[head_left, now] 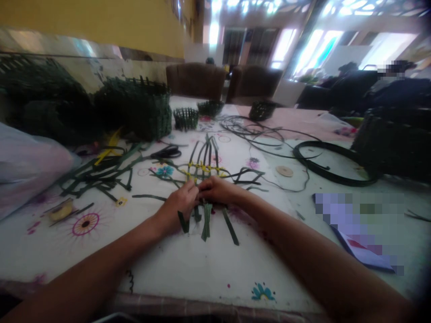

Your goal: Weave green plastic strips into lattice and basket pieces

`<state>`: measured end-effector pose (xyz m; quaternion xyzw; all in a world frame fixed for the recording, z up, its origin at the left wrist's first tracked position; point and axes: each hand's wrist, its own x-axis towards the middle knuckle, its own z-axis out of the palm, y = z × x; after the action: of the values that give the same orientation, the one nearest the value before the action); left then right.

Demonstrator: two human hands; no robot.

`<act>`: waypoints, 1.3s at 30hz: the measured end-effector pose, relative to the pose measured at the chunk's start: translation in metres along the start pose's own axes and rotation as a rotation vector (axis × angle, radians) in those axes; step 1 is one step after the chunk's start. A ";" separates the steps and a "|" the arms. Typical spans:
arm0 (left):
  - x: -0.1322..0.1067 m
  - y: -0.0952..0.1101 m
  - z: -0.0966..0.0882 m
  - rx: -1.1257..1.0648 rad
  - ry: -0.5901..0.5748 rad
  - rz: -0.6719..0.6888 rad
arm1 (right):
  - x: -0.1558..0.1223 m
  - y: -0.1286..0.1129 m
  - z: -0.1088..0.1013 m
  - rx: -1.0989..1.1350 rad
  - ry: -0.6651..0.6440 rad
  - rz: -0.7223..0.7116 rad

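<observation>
A flat, partly woven piece of dark green strips with yellow ones laced across it (204, 168) lies on the table in the middle. Its loose strip ends (206, 224) fan out on every side, several of them towards me. Both my hands meet at its near edge. My left hand (182, 199) is closed, fingertips pinching the green strips. Close against it, my right hand (217, 189) is bent over the same edge with its fingers closed on the strips. The exact spot they grip is hidden under the fingers.
Loose green strips (101, 177) lie left, near black-handled scissors (166, 152) and a plastic bag (30, 166). Large woven baskets (134, 107) and a small basket (186, 119) stand behind. To the right are a strip coil (303, 154), a round disc (284, 171) and a purple packet (357, 242).
</observation>
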<state>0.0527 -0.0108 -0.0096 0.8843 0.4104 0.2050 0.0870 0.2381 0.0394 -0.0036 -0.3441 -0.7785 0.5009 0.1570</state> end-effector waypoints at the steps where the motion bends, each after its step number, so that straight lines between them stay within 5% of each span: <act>1: -0.001 0.001 0.000 0.034 -0.006 0.013 | 0.000 -0.002 0.000 -0.007 -0.001 -0.001; 8: -0.002 0.006 -0.004 0.046 -0.015 0.011 | -0.004 -0.014 0.001 -0.098 0.019 -0.035; 15: -0.001 0.008 -0.008 -0.028 -0.040 -0.046 | -0.005 -0.022 0.014 -0.390 0.213 0.003; 24: 0.005 0.006 -0.015 -0.181 -0.015 -0.161 | -0.013 -0.021 0.024 -0.394 0.330 -0.058; 31: 0.008 -0.001 -0.008 -0.200 -0.021 -0.165 | -0.018 -0.017 0.028 -0.665 0.243 -0.395; 35: 0.010 -0.003 -0.007 -0.152 -0.042 -0.172 | -0.019 -0.019 0.027 -0.791 0.156 -0.435; 39: 0.009 -0.005 -0.008 -0.185 -0.036 -0.216 | -0.017 -0.016 0.013 -0.585 0.138 -0.400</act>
<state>0.0509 -0.0002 -0.0013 0.8266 0.4811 0.2156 0.1969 0.2365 0.0142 0.0065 -0.2483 -0.9284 0.1916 0.1991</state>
